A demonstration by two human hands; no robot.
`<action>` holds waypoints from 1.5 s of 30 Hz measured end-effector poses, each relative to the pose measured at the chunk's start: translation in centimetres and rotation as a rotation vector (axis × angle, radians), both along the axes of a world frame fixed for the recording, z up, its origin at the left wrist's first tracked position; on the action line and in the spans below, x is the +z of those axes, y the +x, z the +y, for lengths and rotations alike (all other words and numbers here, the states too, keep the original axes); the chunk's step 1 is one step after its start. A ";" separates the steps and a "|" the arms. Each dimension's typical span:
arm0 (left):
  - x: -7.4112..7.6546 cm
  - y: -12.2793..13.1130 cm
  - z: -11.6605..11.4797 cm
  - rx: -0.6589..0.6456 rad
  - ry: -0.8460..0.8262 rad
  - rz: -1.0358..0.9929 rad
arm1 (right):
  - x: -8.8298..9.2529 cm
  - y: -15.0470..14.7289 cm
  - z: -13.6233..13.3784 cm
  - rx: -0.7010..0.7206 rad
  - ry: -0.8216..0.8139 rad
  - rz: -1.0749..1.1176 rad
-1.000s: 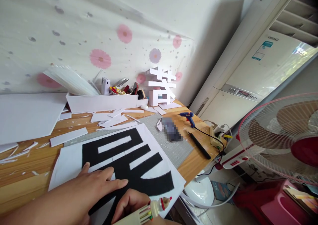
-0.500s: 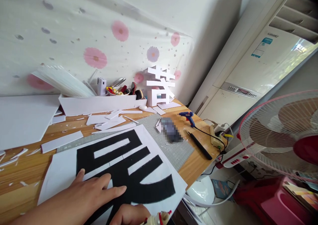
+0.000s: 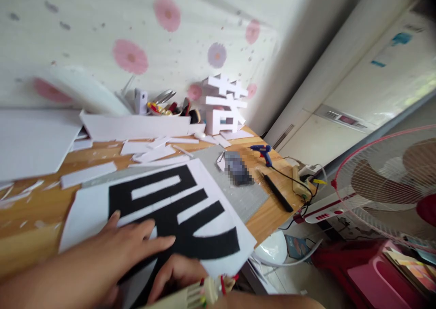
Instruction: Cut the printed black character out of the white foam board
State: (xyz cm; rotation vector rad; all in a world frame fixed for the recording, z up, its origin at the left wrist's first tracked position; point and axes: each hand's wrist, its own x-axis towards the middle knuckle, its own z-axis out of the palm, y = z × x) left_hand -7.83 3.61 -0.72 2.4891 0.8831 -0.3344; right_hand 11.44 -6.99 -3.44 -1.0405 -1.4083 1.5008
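Note:
A white sheet [image 3: 91, 209] with a large black character shape [image 3: 204, 245] lies at a slant on the table. My left hand [image 3: 136, 241] rests on the sheet's left part, fingers spread across the black shape. My right hand [image 3: 180, 272] is low in the view, close to the sheet's near edge, with its fingers curled. Whatever it grips, if anything, is hidden beneath the knuckles. In front of my right wrist is a cream ribbed object [image 3: 194, 296] with red and green bits, cut off by the frame's bottom.
Behind the sheet are a grey cutting mat [image 3: 211, 163], white offcuts [image 3: 155, 152] and a white box [image 3: 136, 126] of tools. A blue glue gun [image 3: 262, 151], black-handled knife [image 3: 277, 193] and pixelated dark object [image 3: 240, 169] lie right. A white built-up character [image 3: 225, 104] stands behind; a fan [image 3: 384, 181] is beside the table.
The camera view has shifted, so the table things appear higher. More of my right hand, forearm and the cream object shows. My left hand stays in the same place on the sheet.

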 end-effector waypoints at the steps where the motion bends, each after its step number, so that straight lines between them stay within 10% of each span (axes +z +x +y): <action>1: 1.6 0.7 -0.4 -0.018 0.022 0.034 | 0.5 0.1 -0.7 -0.025 0.057 0.061; 5: 5.0 2.6 -0.4 -0.108 -0.028 0.144 | 1.5 0.6 -3.0 -0.246 0.110 -0.118; 22: 4.8 2.6 -0.7 -0.147 -0.060 0.160 | 1.6 -2.0 -3.4 0.050 0.409 -0.352; 45: 5.1 2.6 -0.6 -0.173 -0.038 0.181 | 2.2 0.2 -3.3 -0.196 0.450 -0.469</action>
